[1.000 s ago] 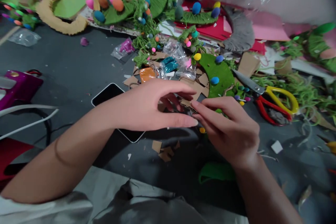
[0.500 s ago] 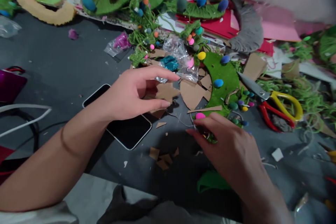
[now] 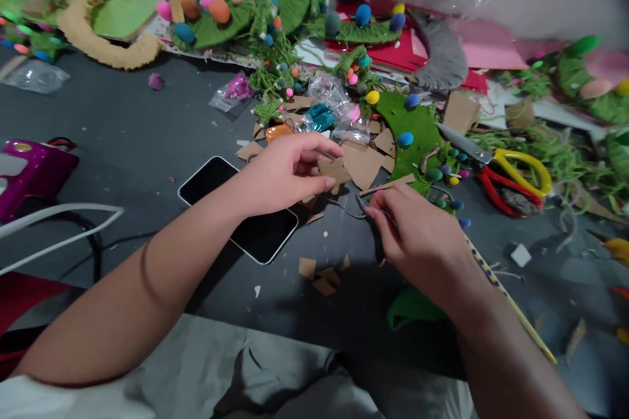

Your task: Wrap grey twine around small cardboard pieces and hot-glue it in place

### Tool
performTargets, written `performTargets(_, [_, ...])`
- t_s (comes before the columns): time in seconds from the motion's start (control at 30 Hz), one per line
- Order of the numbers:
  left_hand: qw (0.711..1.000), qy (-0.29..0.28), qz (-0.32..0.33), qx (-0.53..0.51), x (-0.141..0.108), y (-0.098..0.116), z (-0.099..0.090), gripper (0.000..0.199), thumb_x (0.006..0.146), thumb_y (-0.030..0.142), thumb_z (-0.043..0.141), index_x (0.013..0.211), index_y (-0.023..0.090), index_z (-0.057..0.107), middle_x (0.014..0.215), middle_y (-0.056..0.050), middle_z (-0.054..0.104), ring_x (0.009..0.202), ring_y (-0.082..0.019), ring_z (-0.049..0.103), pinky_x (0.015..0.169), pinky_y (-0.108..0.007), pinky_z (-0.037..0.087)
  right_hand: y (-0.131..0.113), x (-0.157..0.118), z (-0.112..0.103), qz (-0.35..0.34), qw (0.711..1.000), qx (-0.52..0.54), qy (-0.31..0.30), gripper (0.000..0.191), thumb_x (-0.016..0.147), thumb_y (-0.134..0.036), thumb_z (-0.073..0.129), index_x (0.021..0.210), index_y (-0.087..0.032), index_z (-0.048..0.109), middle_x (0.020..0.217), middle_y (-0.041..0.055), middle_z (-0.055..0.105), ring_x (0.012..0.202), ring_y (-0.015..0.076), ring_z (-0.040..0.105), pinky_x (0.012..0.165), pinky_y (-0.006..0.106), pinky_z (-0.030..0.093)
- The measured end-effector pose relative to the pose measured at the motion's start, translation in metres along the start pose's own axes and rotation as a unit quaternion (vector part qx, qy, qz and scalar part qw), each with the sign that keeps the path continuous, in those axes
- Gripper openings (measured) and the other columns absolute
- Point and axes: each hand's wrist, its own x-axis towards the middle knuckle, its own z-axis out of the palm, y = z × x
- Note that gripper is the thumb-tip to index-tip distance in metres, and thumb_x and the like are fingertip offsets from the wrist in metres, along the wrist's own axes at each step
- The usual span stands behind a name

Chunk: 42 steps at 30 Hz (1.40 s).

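My left hand (image 3: 282, 170) is closed around a small brown cardboard star (image 3: 335, 171), its thumb at the lower edge and its fingers curved over the top. Facing it, my right hand (image 3: 425, 229) has thumb and forefinger pinched together at a thin grey string (image 3: 348, 213), which runs across from below the star. What else the right fingers cover is hidden. Just beyond the right fingertips lie a narrow cardboard strip (image 3: 393, 184) and a larger cut cardboard piece (image 3: 362, 163). A green crescent (image 3: 413, 137) with coloured balls lies past them.
A phone (image 3: 268, 236) lies under my left wrist. Scissors (image 3: 515, 177) with red and yellow handles rest at the right. Cardboard scraps (image 3: 322, 275) lie near the front, and a dotted yellow stick (image 3: 511, 301) beside my right forearm. Decorated green shapes (image 3: 221, 26) line the back.
The view has shifted, showing more of the left side. My hands are closer together and the star is tilted differently. The dotted yellow stick now shows beside my right forearm.
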Motion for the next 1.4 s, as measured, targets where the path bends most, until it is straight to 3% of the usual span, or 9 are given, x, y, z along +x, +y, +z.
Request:
performTargets(0.2, [1.0,-0.006,0.01,-0.008,-0.001,0.009,0.004,0.038,0.082,0.002,0.07,0.118,0.014,0.074,0.105,-0.005,0.077,0.08,-0.01,0.071,0.066,-0.017,0.056,0.009,0.001,-0.018,0.005,0.972,0.235,0.011,0.012,0.105,-0.029,0.049,0.096,-0.023,0.055,0.093,0.0021,0.06,0.083,0.0151,0.055,0.074,0.03,0.045])
performTargets(0.4, [0.999,-0.02,0.009,-0.029,-0.003,0.006,0.006,0.039,0.084,0.007,0.072,0.122,0.016,0.074,0.108,-0.005,0.079,0.083,-0.011,0.072,0.071,-0.02,0.058,0.004,0.0,-0.02,0.045,0.916,0.395,0.045,0.008,0.099,-0.032,0.064,0.099,-0.025,0.06,0.088,0.0001,0.068,0.081,0.0151,0.067,0.074,0.029,0.054])
performTargets(0.53, [0.999,-0.03,0.003,-0.032,-0.003,0.005,0.007,0.04,0.084,0.011,0.073,0.124,0.016,0.074,0.107,-0.006,0.079,0.086,-0.013,0.073,0.076,-0.024,0.06,0.004,0.003,-0.021,0.04,0.914,0.382,0.133,0.025,0.089,-0.027,0.076,0.114,-0.027,0.07,0.103,0.0022,0.076,0.091,0.0181,0.073,0.082,0.032,0.058])
performTargets(0.63, [0.999,-0.027,-0.001,-0.022,-0.002,0.005,0.008,0.04,0.084,0.011,0.073,0.123,0.017,0.074,0.108,-0.006,0.079,0.091,-0.015,0.073,0.082,-0.027,0.061,0.008,0.001,-0.031,0.048,0.921,0.339,0.187,0.019,0.086,-0.028,0.08,0.106,-0.028,0.078,0.104,0.003,0.078,0.094,0.0215,0.073,0.089,0.039,0.058])
performTargets(0.8, [1.0,-0.023,0.01,0.013,-0.002,0.002,0.007,0.032,0.083,0.018,0.077,0.114,0.016,0.075,0.107,-0.008,0.078,0.097,-0.018,0.074,0.092,-0.033,0.06,0.017,-0.002,-0.046,0.063,0.865,0.435,0.241,0.007,0.085,-0.028,0.081,0.092,-0.031,0.078,0.092,0.0057,0.074,0.082,0.0228,0.068,0.077,0.041,0.055])
performTargets(1.03, [1.0,-0.02,0.023,0.003,-0.005,0.006,0.01,0.033,0.083,0.016,0.075,0.116,0.015,0.074,0.105,-0.008,0.077,0.094,-0.017,0.072,0.091,-0.031,0.059,0.019,0.003,-0.04,0.053,0.835,0.524,0.158,0.008,0.086,-0.03,0.079,0.09,-0.027,0.073,0.099,0.0025,0.074,0.095,0.0209,0.071,0.09,0.042,0.058])
performTargets(1.17, [0.999,-0.015,0.03,-0.025,-0.005,0.009,0.012,0.032,0.083,0.015,0.075,0.115,0.015,0.075,0.088,-0.003,0.073,0.079,-0.013,0.069,0.082,-0.028,0.059,0.015,0.006,-0.032,0.051,0.815,0.568,0.098,0.014,0.093,-0.037,0.072,0.096,-0.025,0.066,0.085,0.0013,0.075,0.081,0.0188,0.072,0.079,0.039,0.059])
performTargets(1.27, [0.999,-0.003,0.03,-0.037,-0.005,0.011,0.014,0.031,0.082,0.013,0.076,0.113,0.014,0.075,0.087,-0.002,0.073,0.079,-0.012,0.07,0.082,-0.027,0.059,0.01,0.008,-0.025,0.053,0.821,0.561,0.095,0.016,0.088,-0.036,0.077,0.094,-0.025,0.068,0.072,-0.0019,0.068,0.064,0.0134,0.063,0.06,0.029,0.051])
performTargets(1.4, [0.998,-0.002,0.003,-0.069,-0.005,0.012,0.017,0.028,0.08,0.01,0.076,0.108,0.014,0.074,0.088,-0.004,0.076,0.081,-0.014,0.072,0.077,-0.026,0.058,0.0,0.009,-0.018,0.053,0.874,0.454,0.166,0.014,0.086,-0.036,0.08,0.09,-0.025,0.072,0.077,-0.0003,0.069,0.064,0.0138,0.061,0.058,0.029,0.048])
